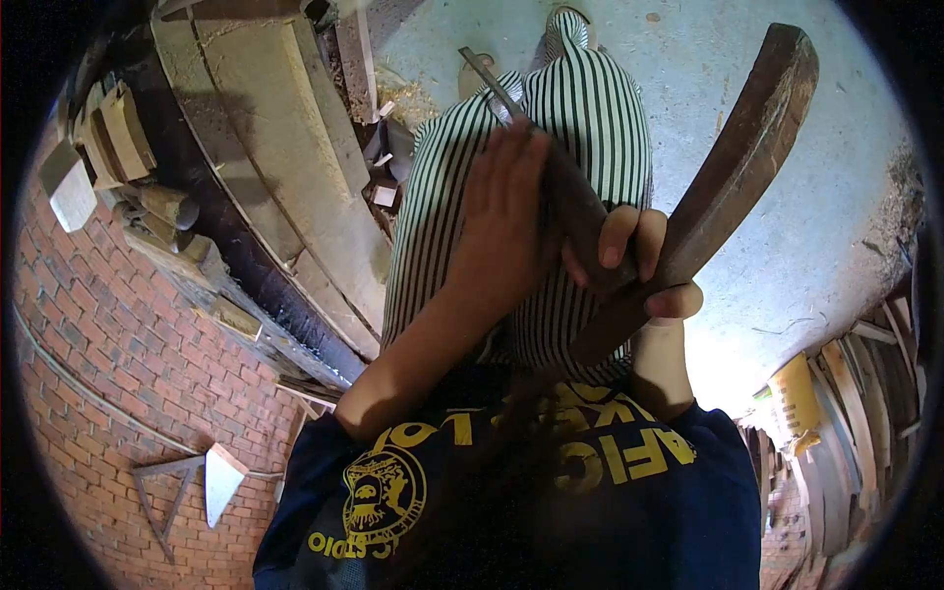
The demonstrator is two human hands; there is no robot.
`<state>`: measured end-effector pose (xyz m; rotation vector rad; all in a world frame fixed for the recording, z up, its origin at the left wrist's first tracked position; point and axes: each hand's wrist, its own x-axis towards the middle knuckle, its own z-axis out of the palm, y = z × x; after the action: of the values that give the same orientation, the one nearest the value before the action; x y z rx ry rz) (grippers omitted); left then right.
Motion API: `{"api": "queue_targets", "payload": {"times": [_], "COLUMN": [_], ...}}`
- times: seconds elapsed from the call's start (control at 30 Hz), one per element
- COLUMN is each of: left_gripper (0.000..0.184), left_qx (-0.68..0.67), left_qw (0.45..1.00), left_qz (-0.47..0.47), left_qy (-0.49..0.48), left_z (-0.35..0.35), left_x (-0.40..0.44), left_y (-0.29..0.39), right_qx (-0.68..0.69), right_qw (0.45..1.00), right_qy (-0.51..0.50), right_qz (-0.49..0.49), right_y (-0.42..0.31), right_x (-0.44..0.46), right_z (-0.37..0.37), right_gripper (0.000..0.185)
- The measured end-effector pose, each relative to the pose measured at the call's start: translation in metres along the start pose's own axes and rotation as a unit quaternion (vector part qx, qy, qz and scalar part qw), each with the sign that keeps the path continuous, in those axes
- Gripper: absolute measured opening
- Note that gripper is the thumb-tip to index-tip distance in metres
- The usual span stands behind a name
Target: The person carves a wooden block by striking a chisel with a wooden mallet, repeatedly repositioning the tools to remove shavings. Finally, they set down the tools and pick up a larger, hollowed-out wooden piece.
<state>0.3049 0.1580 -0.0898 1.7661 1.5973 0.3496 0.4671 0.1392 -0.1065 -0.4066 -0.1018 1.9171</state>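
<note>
A long chisel-like tool with a narrow metal blade [492, 84] and thick dark handle [580, 202] lies slantwise above my striped trousers. My left hand [501, 197] lies along the handle, fingers stretched out and slightly blurred; the fingertips are near where the blade begins, and the thumb is hidden. My right hand [644, 256] is closed around the handle's near end and a curved dark wooden piece [737, 147] that crosses it. Fingers rest over the handle while the thumb presses on the curved piece, whose long end points up to the right.
On the left stands a wooden bench [265, 118] with wood blocks [118, 138] beside it. A brick floor [88, 344] and a triangular frame [167, 492] show at lower left. Wood boards [846, 413] and a yellow container [795, 398] lean at lower right.
</note>
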Motion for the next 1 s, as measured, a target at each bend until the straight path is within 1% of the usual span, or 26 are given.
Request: {"api": "queue_targets", "payload": {"times": [0.03, 0.07, 0.1, 0.13, 0.17, 0.23, 0.27, 0.33, 0.37, 0.43, 0.47, 0.53, 0.57, 0.6, 0.67, 0.73, 0.8, 1.0], "left_gripper": [0.062, 0.06, 0.058, 0.058, 0.059, 0.063, 0.063, 0.068, 0.068, 0.069, 0.069, 0.068, 0.066, 0.066, 0.064, 0.063, 0.063, 0.062], "left_qx": [0.032, 0.156, 0.278, 0.278, 0.37, 0.437, 0.442, 0.576, 0.578, 0.585, 0.587, 0.495, 0.467, 0.467, 0.402, 0.398, 0.412, 0.413], "left_qw": [0.998, 0.985, 0.954, 0.923, 0.9, 0.844, 0.839, 0.768, 0.764, 0.773, 0.77, 0.837, 0.85, 0.848, 0.872, 0.871, 0.869, 0.866], "left_qz": [-0.042, -0.066, -0.088, -0.191, -0.097, -0.195, -0.199, -0.209, -0.212, -0.198, -0.198, -0.116, -0.11, -0.115, -0.134, -0.145, -0.137, -0.144], "left_qy": [-0.028, 0.025, 0.077, 0.183, 0.207, 0.241, 0.246, 0.185, 0.194, 0.147, 0.152, 0.203, 0.218, 0.222, 0.244, 0.25, 0.236, 0.242], "left_z": [-0.011, -0.025, -0.042, -0.06, -0.088, -0.115, -0.123, -0.132, -0.134, -0.138, -0.141, -0.144, -0.145, -0.145, -0.146, -0.146, -0.146, -0.145], "left_x": [-0.003, -0.013, -0.025, -0.036, -0.059, -0.098, -0.119, -0.155, -0.163, -0.168, -0.169, -0.166, -0.169, -0.169, -0.169, -0.167, -0.168, -0.166], "left_y": [0.0, -0.006, -0.015, -0.025, -0.052, -0.079, -0.094, -0.118, -0.123, -0.132, -0.138, -0.144, -0.145, -0.144, -0.144, -0.143, -0.144, -0.141], "right_qx": [0.001, 0.003, -0.009, -0.022, -0.018, 0.013, 0.017, 0.0, 0.001, -0.012, -0.011, -0.006, -0.007, 0.004, 0.015, 0.036, 0.035, -0.014], "right_qw": [1.0, 1.0, 1.0, 1.0, 1.0, 0.999, 1.0, 0.999, 0.999, 0.999, 0.999, 0.999, 0.999, 0.999, 0.998, 0.997, 0.996, 0.997], "right_qy": [0.007, 0.002, 0.003, 0.005, 0.001, 0.015, 0.008, -0.031, -0.042, -0.043, -0.048, -0.048, -0.052, -0.051, -0.055, -0.064, -0.068, -0.058], "right_qz": [0.004, 0.01, 0.003, -0.006, -0.002, -0.03, -0.025, -0.029, -0.029, -0.01, -0.01, 0.004, 0.009, 0.013, 0.024, 0.038, 0.048, 0.051], "right_y": [-0.002, -0.004, -0.005, -0.006, -0.007, -0.009, -0.009, -0.011, -0.011, -0.01, -0.009, -0.008, -0.006, -0.004, -0.004, -0.005, -0.005, -0.01], "right_x": [0.001, 0.001, 0.001, 0.0, 0.0, -0.001, -0.001, 0.0, 0.001, 0.002, 0.003, 0.005, 0.005, 0.005, 0.007, 0.01, 0.011, 0.008], "right_z": [-0.002, -0.003, -0.004, -0.005, -0.005, -0.005, -0.008, -0.016, -0.016, -0.012, -0.01, -0.006, -0.005, -0.007, -0.007, -0.006, -0.004, -0.004], "right_gripper": [0.027, 0.027, 0.026, 0.026, 0.026, 0.026, 0.026, 0.026, 0.026, 0.025, 0.025, 0.025, 0.025, 0.024, 0.024, 0.024, 0.024, 0.024]}}
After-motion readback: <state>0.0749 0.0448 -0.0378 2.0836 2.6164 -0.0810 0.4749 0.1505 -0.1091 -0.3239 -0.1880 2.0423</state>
